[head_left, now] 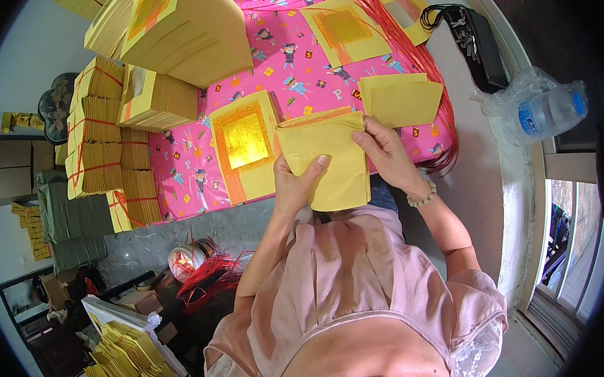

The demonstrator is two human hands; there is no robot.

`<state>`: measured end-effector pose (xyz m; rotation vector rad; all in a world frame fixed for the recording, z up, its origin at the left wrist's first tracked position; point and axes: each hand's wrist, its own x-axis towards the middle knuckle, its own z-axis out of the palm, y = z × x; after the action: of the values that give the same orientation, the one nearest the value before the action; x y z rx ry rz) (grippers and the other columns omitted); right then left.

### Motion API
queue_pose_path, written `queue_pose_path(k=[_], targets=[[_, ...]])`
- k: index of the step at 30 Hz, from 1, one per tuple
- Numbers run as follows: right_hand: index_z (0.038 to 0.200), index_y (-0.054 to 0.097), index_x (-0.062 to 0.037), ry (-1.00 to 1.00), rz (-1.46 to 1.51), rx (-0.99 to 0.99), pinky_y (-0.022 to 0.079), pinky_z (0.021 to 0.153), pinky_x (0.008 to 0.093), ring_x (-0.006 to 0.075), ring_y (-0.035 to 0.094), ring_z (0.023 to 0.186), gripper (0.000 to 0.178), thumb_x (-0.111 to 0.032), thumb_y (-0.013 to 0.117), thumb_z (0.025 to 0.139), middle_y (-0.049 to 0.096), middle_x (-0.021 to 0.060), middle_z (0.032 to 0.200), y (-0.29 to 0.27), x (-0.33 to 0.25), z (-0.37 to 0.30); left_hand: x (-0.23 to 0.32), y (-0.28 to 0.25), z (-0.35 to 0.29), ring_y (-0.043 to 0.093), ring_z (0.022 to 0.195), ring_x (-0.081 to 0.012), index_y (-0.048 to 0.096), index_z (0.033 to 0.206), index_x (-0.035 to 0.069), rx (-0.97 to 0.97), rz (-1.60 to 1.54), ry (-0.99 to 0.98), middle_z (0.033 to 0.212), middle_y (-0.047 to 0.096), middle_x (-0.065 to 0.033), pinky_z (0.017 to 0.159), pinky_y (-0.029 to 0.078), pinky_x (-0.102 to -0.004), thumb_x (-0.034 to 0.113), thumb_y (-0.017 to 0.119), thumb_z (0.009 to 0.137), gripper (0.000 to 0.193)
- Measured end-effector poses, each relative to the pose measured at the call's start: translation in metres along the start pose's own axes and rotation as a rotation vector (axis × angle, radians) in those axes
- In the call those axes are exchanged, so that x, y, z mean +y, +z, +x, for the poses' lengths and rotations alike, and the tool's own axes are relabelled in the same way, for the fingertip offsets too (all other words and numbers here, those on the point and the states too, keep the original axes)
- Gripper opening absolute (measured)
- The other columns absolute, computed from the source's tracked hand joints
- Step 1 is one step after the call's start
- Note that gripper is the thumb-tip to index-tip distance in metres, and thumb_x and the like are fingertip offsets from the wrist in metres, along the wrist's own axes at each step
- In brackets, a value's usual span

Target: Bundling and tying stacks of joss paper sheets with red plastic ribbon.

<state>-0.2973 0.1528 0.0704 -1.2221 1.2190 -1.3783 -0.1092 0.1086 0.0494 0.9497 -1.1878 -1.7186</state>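
Observation:
Between my two hands is a small stack of yellow paper sheets (331, 163), held in front of my body at the table's near edge. My left hand (302, 182) grips its left side, thumb across the front. At the upper right corner, my right hand (385, 150) pinches the edge with thumb and fingers. Just left of the stack lies a yellow sheet with a shiny gold square (246, 142) framed in orange. To the right, a few plain yellow sheets (403, 101) rest on the pink patterned tablecloth (288, 59).
Tall stacks of yellow paper (192, 44) stand at the back left, beside bundles tied with red string (94, 131). Long red strands (403, 40) hang over the table's right side. A bagged water bottle (547, 114) and a black pouch with keys (475, 46) lie on the right ledge.

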Motion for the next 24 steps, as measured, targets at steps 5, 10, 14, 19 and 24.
queue_pose_path(k=[5, 10, 14, 19, 24], targets=[[0.109, 0.052, 0.0029, -0.031, -0.251, 0.093, 0.045, 0.069, 0.0312, 0.0173, 0.055, 0.079, 0.02, -0.014, 0.052, 0.099, 0.054, 0.012, 0.085, 0.007, -0.004, -0.009, -0.008, -0.01, -0.003, 0.066, 0.092, -0.0135, 0.063, 0.114, 0.001, -0.123, 0.001, 0.021, 0.105, 0.069, -0.0074, 0.081, 0.053, -0.0298, 0.013, 0.073, 0.086, 0.032], [0.1, 0.053, -0.0012, -0.421, -0.679, 0.021, 0.046, 0.064, 0.0381, 0.0362, 0.057, 0.078, 0.015, -0.009, 0.061, 0.089, 0.055, 0.0143, 0.088, -0.009, -0.019, -0.006, 0.0, -0.029, 0.017, 0.061, 0.103, -0.0125, 0.059, 0.122, 0.002, -0.195, -0.219, -0.069, 0.111, 0.067, -0.0056, 0.088, 0.049, -0.0293, 0.027, 0.068, 0.091, 0.041], [0.098, 0.055, -0.0038, -0.567, -0.899, -0.127, 0.047, 0.063, 0.0388, 0.0293, 0.061, 0.078, 0.021, -0.01, 0.065, 0.081, 0.056, 0.0106, 0.09, -0.019, -0.034, -0.002, 0.022, -0.043, 0.034, 0.06, 0.103, -0.0112, 0.058, 0.126, 0.002, -0.355, -0.026, -0.189, 0.109, 0.066, -0.0038, 0.087, 0.046, -0.0249, 0.036, 0.063, 0.093, 0.048], [0.093, 0.057, -0.0045, -0.622, -1.033, -0.273, 0.05, 0.07, 0.0373, 0.027, 0.062, 0.084, 0.019, -0.012, 0.067, 0.078, 0.06, 0.0102, 0.097, -0.018, -0.04, 0.0, 0.03, -0.048, 0.049, 0.06, 0.096, -0.0095, 0.057, 0.128, 0.003, -0.648, 0.077, -0.45, 0.105, 0.066, -0.0035, 0.079, 0.049, -0.0233, 0.033, 0.065, 0.091, 0.048], [0.084, 0.051, -0.0066, -0.728, -1.118, -0.31, 0.048, 0.066, 0.0329, 0.02, 0.059, 0.077, 0.017, -0.014, 0.064, 0.075, 0.055, 0.0057, 0.088, -0.012, -0.038, 0.002, 0.019, -0.039, 0.052, 0.063, 0.101, -0.0144, 0.054, 0.13, 0.001, -0.604, 0.008, -0.571, 0.113, 0.065, -0.0089, 0.081, 0.055, -0.0276, 0.024, 0.064, 0.093, 0.045]])
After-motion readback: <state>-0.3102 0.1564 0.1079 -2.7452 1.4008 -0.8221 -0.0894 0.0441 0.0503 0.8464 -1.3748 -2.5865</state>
